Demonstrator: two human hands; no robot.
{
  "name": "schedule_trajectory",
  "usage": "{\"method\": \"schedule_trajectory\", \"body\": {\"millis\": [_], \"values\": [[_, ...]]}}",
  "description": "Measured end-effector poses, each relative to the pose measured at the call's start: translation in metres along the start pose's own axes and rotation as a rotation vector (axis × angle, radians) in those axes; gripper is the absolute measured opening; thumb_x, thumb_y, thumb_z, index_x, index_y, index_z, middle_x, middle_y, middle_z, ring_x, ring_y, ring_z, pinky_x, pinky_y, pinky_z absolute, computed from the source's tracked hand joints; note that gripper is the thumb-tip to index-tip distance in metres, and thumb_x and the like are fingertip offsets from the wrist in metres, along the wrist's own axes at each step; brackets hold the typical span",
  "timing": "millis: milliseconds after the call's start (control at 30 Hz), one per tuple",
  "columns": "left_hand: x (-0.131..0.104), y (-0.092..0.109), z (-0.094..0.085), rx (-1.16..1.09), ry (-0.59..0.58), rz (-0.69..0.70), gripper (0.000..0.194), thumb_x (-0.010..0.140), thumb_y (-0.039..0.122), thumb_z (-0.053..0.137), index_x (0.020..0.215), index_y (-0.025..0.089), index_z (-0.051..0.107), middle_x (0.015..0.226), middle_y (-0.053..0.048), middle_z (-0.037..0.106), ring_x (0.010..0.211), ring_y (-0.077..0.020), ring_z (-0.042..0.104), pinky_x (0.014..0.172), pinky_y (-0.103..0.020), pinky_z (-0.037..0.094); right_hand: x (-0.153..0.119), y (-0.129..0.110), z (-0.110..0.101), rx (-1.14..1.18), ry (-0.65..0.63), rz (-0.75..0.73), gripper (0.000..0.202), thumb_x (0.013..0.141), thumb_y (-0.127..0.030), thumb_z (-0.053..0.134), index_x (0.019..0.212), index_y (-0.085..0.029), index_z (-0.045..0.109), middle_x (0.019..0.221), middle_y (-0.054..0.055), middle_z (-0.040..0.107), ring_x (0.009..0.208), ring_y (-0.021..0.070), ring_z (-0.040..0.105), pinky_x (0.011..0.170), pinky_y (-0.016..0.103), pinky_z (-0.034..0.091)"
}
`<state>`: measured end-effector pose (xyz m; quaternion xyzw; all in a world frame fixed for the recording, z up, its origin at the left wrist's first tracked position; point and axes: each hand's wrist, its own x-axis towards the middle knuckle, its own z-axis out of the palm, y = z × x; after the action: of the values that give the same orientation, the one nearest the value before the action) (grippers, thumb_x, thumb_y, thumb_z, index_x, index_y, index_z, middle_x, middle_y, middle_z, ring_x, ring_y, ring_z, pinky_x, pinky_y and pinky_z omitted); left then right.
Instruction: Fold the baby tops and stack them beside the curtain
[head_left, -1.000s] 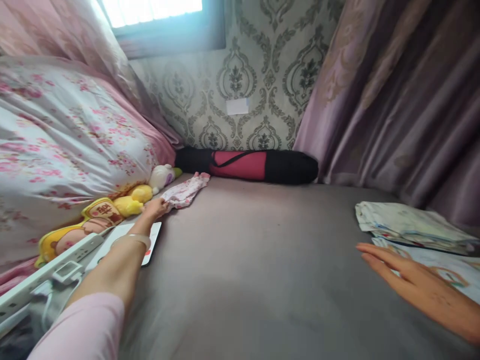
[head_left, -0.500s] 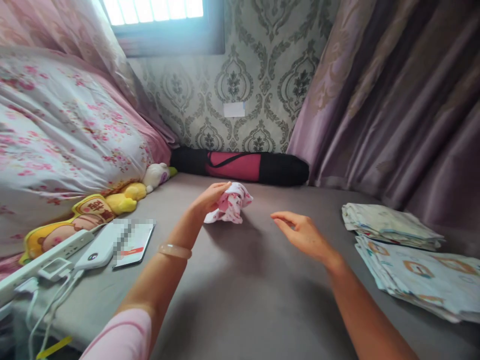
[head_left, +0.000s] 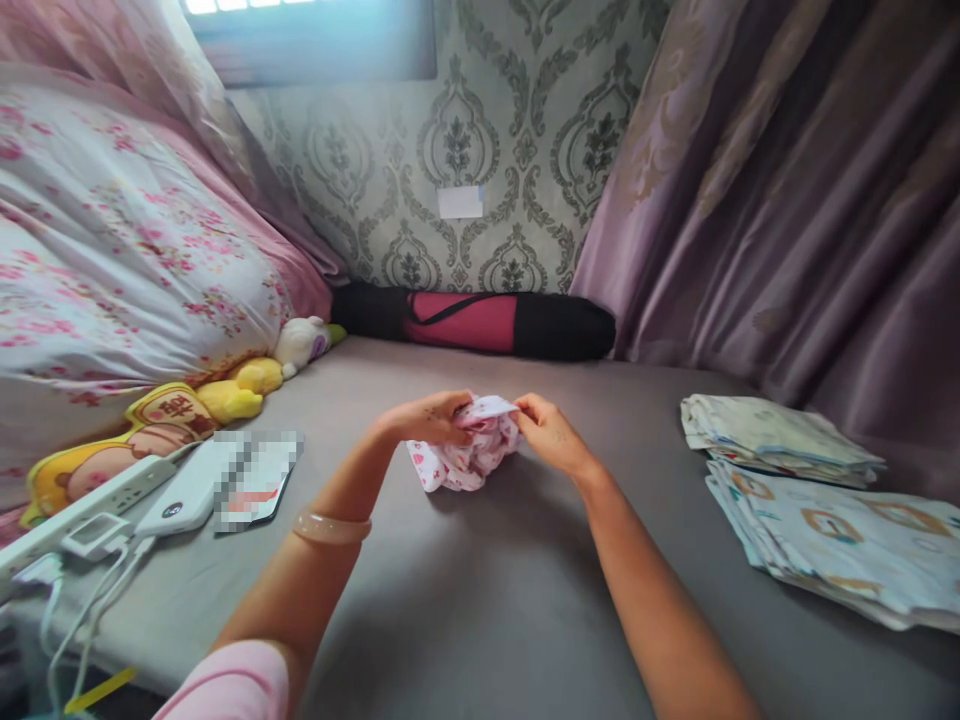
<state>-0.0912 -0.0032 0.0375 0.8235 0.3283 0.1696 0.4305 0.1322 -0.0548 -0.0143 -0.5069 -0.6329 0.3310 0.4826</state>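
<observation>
A crumpled white cloth with a pink print (head_left: 472, 455) is bunched up between my two hands, just over the grey sheet (head_left: 480, 600). My left hand (head_left: 439, 415) grips its left upper side, the thumb below and the fingers on top. At the upper right edge, my right hand (head_left: 551, 432) pinches the cloth between thumb and fingers. The folds hide what shape the cloth has when spread.
Two folded stacks of printed cloths (head_left: 784, 440) (head_left: 840, 540) lie at the right. Along the left are plush toys (head_left: 304, 345), a white power bank (head_left: 184, 495), a phone (head_left: 259, 485) and a power strip (head_left: 97, 505). A black and red long bag (head_left: 465, 322) lies against the wall.
My right hand has moved left and taken hold of the cloth's edge. The cloth, still in my left hand, looks more opened out and slightly lower. The view has tilted down a little.
</observation>
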Motion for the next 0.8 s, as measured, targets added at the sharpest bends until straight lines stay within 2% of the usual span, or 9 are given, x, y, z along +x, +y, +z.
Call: {"method": "schedule_trajectory", "body": {"millis": [100,200,300,400,467,567,667,733,800], "values": [[-0.002,-0.008,-0.008,0.075,0.111,0.007,0.011,0.067,0.017,0.065,0.077,0.016,0.060,0.065,0.005,0.053,0.059,-0.0098,0.046,0.050,-0.019,0.034,-0.002,-0.016,-0.015,0.189,0.132,0.085,0.021,0.080,-0.041,0.063,0.086,-0.021,0.060,0.074,-0.001,0.065,0.068,0.0143,0.061,0.065,0.026,0.049],[-0.007,-0.002,-0.021,-0.175,0.318,0.120,0.015,0.072,0.025,0.067,0.079,0.014,0.062,0.067,0.004,0.054,0.061,-0.0095,0.048,0.055,-0.019,0.038,-0.014,-0.048,-0.041,0.458,0.202,0.146,0.025,0.072,-0.041,0.070,0.083,-0.021,0.062,0.070,-0.001,0.066,0.062,0.0137,0.060,0.059,0.025,0.049],[-0.010,0.011,-0.031,-0.451,0.354,0.214,0.030,0.069,0.030,0.076,0.092,0.014,0.065,0.081,-0.001,0.064,0.069,-0.0106,0.055,0.063,-0.021,0.044,-0.028,-0.070,-0.067,0.536,0.205,0.154,0.027,0.069,-0.041,0.074,0.085,-0.020,0.067,0.074,0.001,0.069,0.064,0.0148,0.062,0.058,0.025,0.049],[-0.007,0.011,-0.027,-0.566,0.258,0.155,0.039,0.068,0.031,0.081,0.100,0.016,0.066,0.086,-0.002,0.067,0.069,-0.0111,0.059,0.063,-0.021,0.046,-0.037,-0.067,-0.084,0.349,0.141,0.184,0.035,0.068,-0.044,0.078,0.092,-0.021,0.070,0.079,0.002,0.071,0.065,0.0156,0.063,0.058,0.026,0.049],[-0.003,-0.001,-0.016,-0.581,0.199,0.055,0.040,0.067,0.033,0.082,0.099,0.016,0.065,0.082,-0.001,0.067,0.066,-0.0108,0.058,0.060,-0.021,0.046,-0.039,-0.055,-0.091,0.160,0.058,0.199,0.037,0.068,-0.046,0.078,0.094,-0.021,0.071,0.083,0.002,0.071,0.068,0.0156,0.063,0.061,0.026,0.048],[0.004,-0.025,0.003,-0.522,0.158,-0.079,0.037,0.067,0.040,0.082,0.089,0.016,0.064,0.073,0.002,0.063,0.060,-0.0096,0.055,0.053,-0.019,0.042,-0.038,-0.041,-0.097,-0.105,-0.012,0.180,0.031,0.072,-0.046,0.073,0.086,-0.019,0.072,0.079,0.001,0.069,0.067,0.0144,0.060,0.059,0.025,0.045],[0.008,-0.042,0.014,-0.427,0.139,-0.120,0.039,0.070,0.048,0.077,0.087,0.015,0.066,0.073,0.001,0.063,0.061,-0.0106,0.055,0.054,-0.020,0.042,-0.035,-0.035,-0.094,-0.328,-0.002,0.133,0.019,0.073,-0.035,0.067,0.082,-0.018,0.070,0.075,0.000,0.066,0.064,0.0138,0.057,0.058,0.024,0.043],[0.009,-0.044,0.015,-0.378,0.138,-0.120,0.041,0.074,0.052,0.073,0.089,0.014,0.068,0.076,-0.001,0.064,0.066,-0.0125,0.057,0.060,-0.022,0.045,-0.032,-0.033,-0.090,-0.464,0.017,0.115,0.013,0.072,-0.026,0.061,0.082,-0.020,0.068,0.076,0.000,0.067,0.066,0.0147,0.058,0.059,0.025,0.043],[0.010,-0.042,0.015,-0.336,0.165,-0.101,0.041,0.075,0.053,0.070,0.090,0.015,0.070,0.083,-0.003,0.066,0.075,-0.0147,0.059,0.066,-0.024,0.047,-0.029,-0.028,-0.084,-0.562,0.023,0.094,0.017,0.071,-0.019,0.056,0.084,-0.022,0.068,0.079,0.000,0.069,0.070,0.0163,0.061,0.064,0.026,0.044]]}}
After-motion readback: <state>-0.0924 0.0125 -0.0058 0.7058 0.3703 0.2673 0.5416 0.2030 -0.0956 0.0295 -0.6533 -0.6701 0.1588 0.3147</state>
